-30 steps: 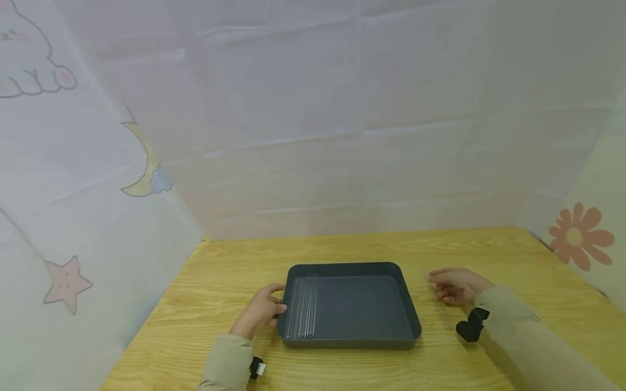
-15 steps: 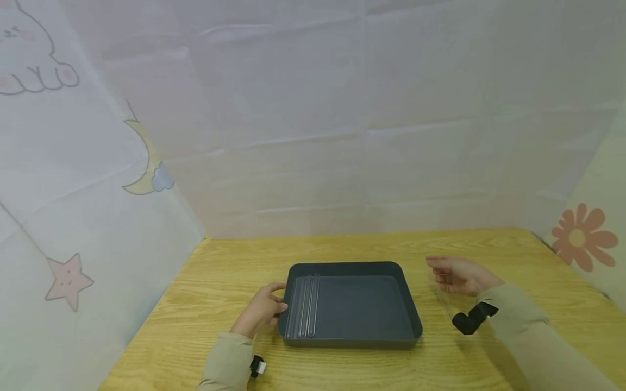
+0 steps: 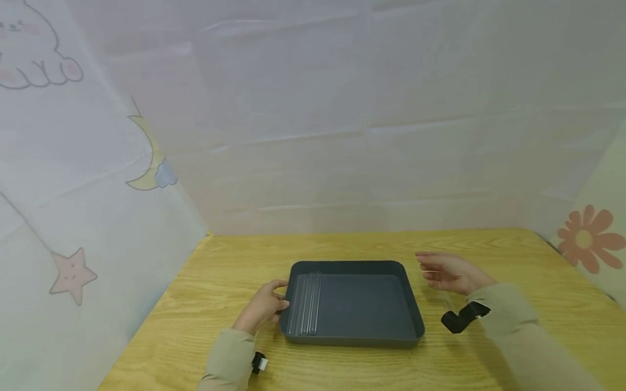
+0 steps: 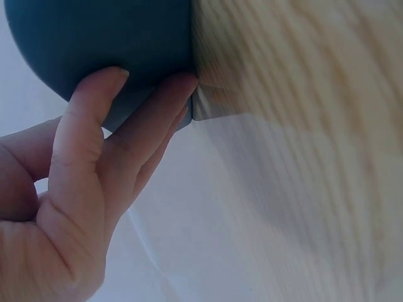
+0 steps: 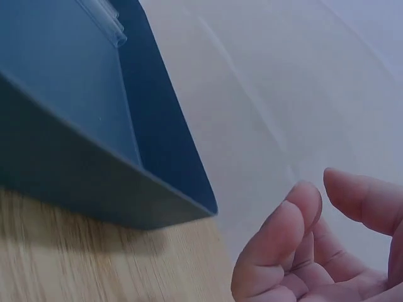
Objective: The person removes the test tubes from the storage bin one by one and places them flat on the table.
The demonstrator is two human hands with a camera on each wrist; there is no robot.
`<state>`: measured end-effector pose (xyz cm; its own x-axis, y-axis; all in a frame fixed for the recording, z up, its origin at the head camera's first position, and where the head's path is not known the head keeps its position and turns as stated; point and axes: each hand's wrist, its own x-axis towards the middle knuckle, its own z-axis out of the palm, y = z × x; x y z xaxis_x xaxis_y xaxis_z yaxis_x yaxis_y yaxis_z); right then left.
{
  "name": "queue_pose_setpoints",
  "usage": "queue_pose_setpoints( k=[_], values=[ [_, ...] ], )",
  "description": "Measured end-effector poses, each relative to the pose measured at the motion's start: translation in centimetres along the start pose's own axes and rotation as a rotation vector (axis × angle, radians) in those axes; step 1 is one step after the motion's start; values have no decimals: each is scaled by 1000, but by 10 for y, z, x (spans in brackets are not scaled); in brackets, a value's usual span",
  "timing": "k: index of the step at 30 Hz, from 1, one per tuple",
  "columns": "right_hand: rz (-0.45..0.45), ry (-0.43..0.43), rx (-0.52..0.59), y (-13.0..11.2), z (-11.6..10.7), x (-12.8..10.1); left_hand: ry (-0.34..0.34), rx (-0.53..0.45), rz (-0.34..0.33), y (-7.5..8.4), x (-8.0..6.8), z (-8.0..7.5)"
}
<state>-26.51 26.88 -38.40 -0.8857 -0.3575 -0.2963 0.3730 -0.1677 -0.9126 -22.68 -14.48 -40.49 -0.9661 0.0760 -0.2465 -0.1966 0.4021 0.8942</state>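
Left hand: the left hand (image 3: 261,309) rests against the left outer wall of the tray, with the fingers (image 4: 94,126) laid straight on the wall and gripping nothing
Right hand: the right hand (image 3: 447,272) is raised a little above the table, just to the right of the tray, and a clear tube seems to hang from it; whether the fingers (image 5: 283,233) pinch the tube I cannot tell
Tube at right hand: the clear glass tube (image 3: 446,298) is faint, it runs from below the right hand toward the wrist, beside the right wall of the tray
Tray: the dark grey tray (image 3: 413,317) stands on the table between the two hands, touching the left one and apart from the right one
Tubes in tray: three clear tubes (image 3: 305,304) lie side by side along the left inner wall, close to the left hand and far from the right hand
Table: the wooden table (image 3: 342,247) carries the tray
Wrists: each sleeve has a small black device; the strap (image 3: 459,319) on the right one shows most clearly
Behind: pale sheets with a moon (image 3: 149,168), a star (image 3: 73,274) and a flower (image 3: 589,239) stand around the table
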Motion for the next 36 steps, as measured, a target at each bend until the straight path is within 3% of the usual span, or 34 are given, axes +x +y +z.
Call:
queue_pose_setpoints(
  k=[8, 28, 36],
  values=[
    [-1, -48, 32, 4, 18, 11, -2, 14, -4, 1, -1, 0],
    [35, -46, 126, 11, 50, 27, 11, 9, -1, 0, -1, 0],
    [36, -86, 142, 16, 66, 36, 12, 3, 3, 0, -1, 0]
  ],
)
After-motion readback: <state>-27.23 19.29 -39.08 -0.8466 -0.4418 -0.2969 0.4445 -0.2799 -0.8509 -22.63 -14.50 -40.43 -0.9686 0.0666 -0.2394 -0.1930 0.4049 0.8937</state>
